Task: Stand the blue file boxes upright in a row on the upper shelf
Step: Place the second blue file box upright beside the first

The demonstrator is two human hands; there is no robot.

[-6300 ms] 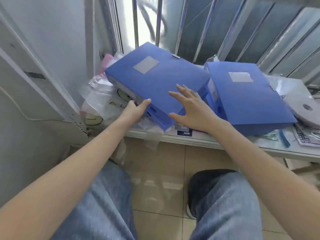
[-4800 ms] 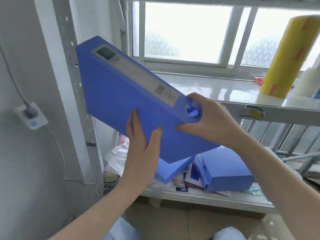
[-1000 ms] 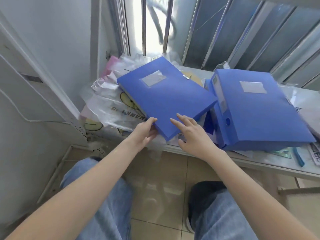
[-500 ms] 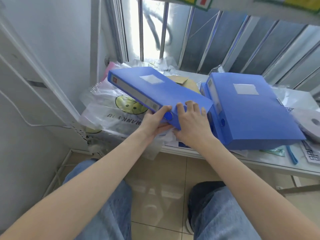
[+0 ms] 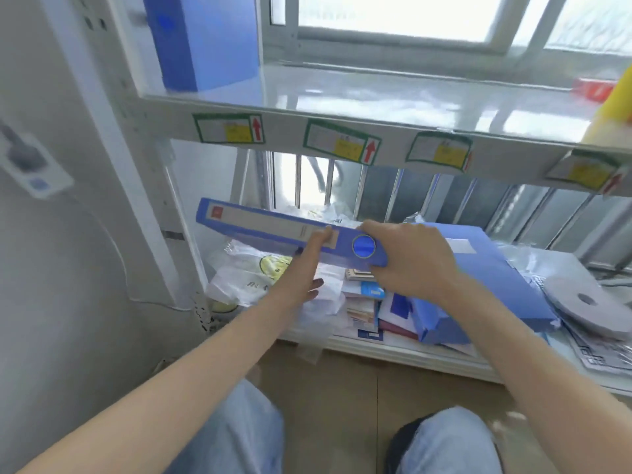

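Box [image 5: 273, 229], slim and blue, was held in the air above the cluttered lower shelf [image 5: 403, 352], spine toward the camera, its left end tilted up. Right hand [image 5: 415, 260] was clamped on its right end by the finger hole, and left hand [image 5: 304, 265] gripped it from beneath with the thumb on the spine. Another box [image 5: 205, 42] stood upright at the upper shelf's [image 5: 376, 97] left end, and a third [image 5: 492, 278] lay flat on the lower shelf

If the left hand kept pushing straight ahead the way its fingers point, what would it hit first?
Nothing new: the left hand already grips the thin blue file box. Pushed on up and away, box and hand would likely meet the labelled front edge of the upper shelf, though depth is hard to judge.
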